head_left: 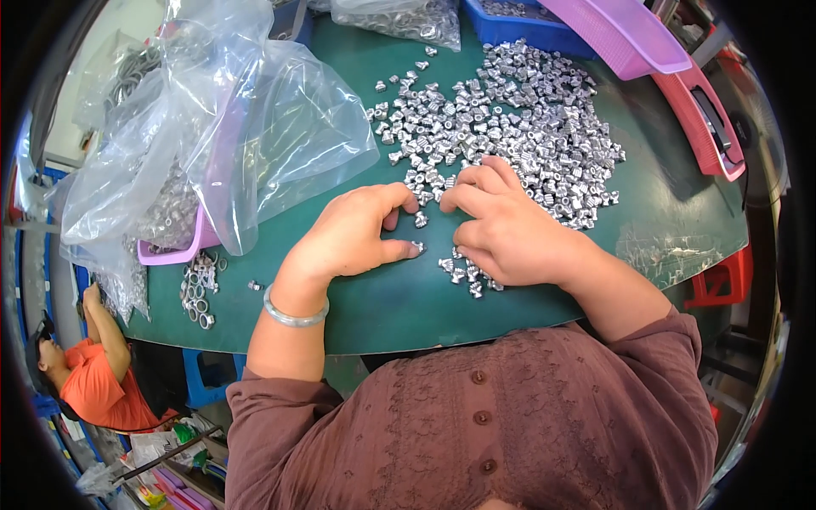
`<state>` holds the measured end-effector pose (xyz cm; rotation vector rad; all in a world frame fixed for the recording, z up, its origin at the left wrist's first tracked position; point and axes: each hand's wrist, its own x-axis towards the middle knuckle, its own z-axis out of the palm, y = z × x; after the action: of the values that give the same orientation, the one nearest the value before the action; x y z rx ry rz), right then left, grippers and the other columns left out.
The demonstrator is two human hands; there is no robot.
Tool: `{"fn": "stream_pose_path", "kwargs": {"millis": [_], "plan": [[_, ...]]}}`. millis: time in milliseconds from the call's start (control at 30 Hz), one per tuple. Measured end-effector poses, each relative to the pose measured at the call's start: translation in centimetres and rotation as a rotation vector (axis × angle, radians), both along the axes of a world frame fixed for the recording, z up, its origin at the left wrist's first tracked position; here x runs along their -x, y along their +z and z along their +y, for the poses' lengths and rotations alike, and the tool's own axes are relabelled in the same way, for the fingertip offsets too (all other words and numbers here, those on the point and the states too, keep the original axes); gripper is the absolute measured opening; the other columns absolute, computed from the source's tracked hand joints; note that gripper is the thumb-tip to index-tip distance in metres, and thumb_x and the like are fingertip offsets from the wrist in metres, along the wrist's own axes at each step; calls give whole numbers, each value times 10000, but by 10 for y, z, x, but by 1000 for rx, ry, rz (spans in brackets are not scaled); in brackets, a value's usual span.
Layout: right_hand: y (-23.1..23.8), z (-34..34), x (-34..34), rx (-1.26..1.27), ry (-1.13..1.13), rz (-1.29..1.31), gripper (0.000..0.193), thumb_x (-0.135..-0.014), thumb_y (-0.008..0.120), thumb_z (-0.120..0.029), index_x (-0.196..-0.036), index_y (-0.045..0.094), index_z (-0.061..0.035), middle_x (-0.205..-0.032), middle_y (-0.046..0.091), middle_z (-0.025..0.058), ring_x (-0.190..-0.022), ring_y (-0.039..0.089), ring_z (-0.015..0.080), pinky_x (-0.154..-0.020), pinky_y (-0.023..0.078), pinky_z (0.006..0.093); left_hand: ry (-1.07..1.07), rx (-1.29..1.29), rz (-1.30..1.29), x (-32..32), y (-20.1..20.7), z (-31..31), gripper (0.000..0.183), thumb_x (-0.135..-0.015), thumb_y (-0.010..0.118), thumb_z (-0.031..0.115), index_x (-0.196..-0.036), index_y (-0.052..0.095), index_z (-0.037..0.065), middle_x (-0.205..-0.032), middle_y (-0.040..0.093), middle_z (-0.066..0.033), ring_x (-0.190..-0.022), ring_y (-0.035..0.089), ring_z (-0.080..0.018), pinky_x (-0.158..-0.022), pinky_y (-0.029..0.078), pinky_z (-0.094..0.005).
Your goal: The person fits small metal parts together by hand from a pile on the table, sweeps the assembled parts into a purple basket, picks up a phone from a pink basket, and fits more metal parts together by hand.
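A heap of small silver metal fittings (544,127), with ridged, tooth-like sides, spreads over the green table. My left hand (357,229) curves around the near edge of the heap, thumb and forefinger apart. Its thumb tip touches a loose fitting (418,246), and another fitting (421,220) lies between the thumb and forefinger. Across from it, my right hand (514,225) reaches over the heap with bent, parted fingers. Beneath its thumb side sits a small cluster of fittings (459,274). Whatever lies under the right palm is hidden.
Clear plastic bags (297,127) cover a purple basket (178,255) at left. Metal rings (200,302) lie beside it. A blue tray (527,30), purple basket (625,38) and red basket (701,127) stand at the back. A person in orange (106,382) works at far left.
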<state>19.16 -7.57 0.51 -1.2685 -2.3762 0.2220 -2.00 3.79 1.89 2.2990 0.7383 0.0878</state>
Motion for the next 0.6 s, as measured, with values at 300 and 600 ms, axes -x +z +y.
{"fn": "stream_pose_path", "kwargs": {"millis": [300, 600], "plan": [[-10, 12, -4, -202, -236, 74, 156, -704, 729, -106, -844, 700, -44, -1116, 570, 102, -1121, 471, 319, -967, 359, 467, 9, 9, -43, -5, -10, -4, 249, -729, 773, 86, -924, 627, 37, -663, 465, -39, -605, 457, -151, -581, 416, -297], [-14, 19, 6, -180, -213, -31, 137, -708, 727, -125, -819, 702, -48, -1193, 555, 118, -1188, 442, 336, -1010, 319, 516, 27, -3, -74, -1, -15, -2, 178, -758, 728, 40, -914, 646, 17, -699, 531, -58, -612, 489, -153, -589, 432, -309]]}}
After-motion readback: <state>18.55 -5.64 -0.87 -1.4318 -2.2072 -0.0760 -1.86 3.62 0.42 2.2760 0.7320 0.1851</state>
